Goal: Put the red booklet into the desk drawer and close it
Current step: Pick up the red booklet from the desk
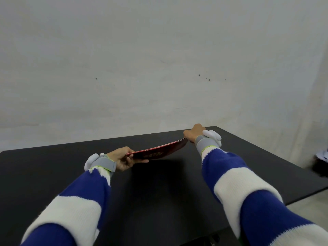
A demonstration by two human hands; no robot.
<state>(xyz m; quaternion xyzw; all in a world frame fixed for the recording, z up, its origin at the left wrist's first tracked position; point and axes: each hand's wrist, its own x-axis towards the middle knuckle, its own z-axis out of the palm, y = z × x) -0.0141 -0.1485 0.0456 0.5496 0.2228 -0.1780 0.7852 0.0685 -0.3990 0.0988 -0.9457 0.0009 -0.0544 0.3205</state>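
Observation:
A thin red booklet (pixel 159 151) with gold lettering hangs a little above the black desk top (pixel 159 189), seen nearly edge-on and sagging slightly in the middle. My left hand (pixel 122 159) pinches its near left end, thumb on top and fingers underneath. My right hand (pixel 193 133) grips its far right corner. Both wrists wear grey straps with white devices, over blue and white striped sleeves. No drawer shows in this view.
A plain pale wall (pixel 159 68) rises behind the desk. The desk's right edge (pixel 301 196) runs diagonally, with pale floor beyond it. A dark object with white paper on it (pixel 322 162) sits off the right edge.

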